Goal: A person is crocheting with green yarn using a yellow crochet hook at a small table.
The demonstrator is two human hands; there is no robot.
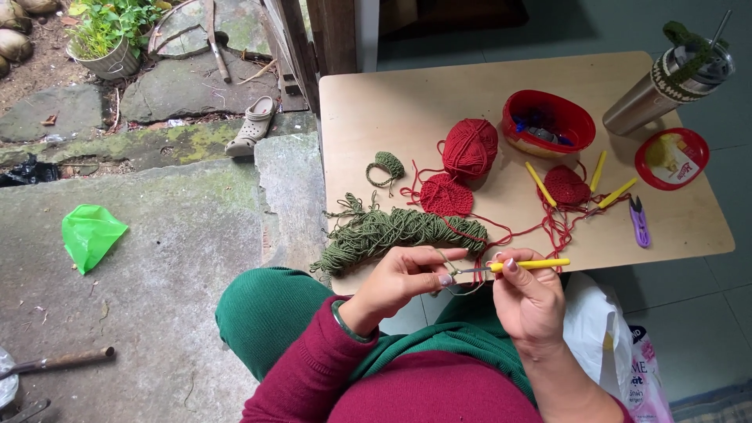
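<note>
Olive yarn point(458, 276), light, limp and prone to slipping, is pinched in the left hand point(399, 282) fingertips just ahead of the yellow-handled crochet hook point(526, 265), itself clamped mid-handle by the right hand point(529, 301); beyond the grip, its loose skein point(392, 231) lies on the wooden table point(439, 86).

Desk point(376, 102): pale wood, rounded corners
Near edge: green yarn skein point(399, 231) laid along it; purple snips point(640, 222) at the right
Middle: red yarn ball point(470, 146); flat red crochet round point(446, 194); small green crochet piece point(387, 166); yellow hooks point(540, 184)
Far side: red oval tub point(548, 121); red lid point(671, 158); steel tumbler point(666, 82) lying tilted
</note>
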